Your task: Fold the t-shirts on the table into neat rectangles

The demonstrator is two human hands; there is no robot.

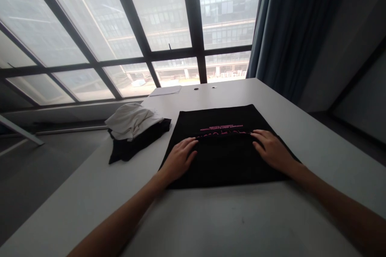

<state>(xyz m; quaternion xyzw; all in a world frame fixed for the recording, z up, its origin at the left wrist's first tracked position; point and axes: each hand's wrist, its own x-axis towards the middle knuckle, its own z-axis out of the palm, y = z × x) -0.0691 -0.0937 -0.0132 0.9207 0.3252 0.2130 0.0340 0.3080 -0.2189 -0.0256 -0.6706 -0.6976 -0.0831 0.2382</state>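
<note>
A black garment with pink printed lettering, probably a T-shirt, lies in front of me as a flat rectangle. Its near part is folded over away from me, and the fold's edge crosses the pink print, hiding some of the letters. At the left end of that edge rests my left hand, palm down, fingers stretched out and thumb apart. My right hand lies in the same way at the right end, its fingertips on the edge and its thumb on the cloth. Both hands are open and touch the fabric.
The garment is on a white table. To the left sits a crumpled light cloth on top of a dark cloth. White sheets of paper lie at the far edge, near the windows. A blue curtain hangs at the right.
</note>
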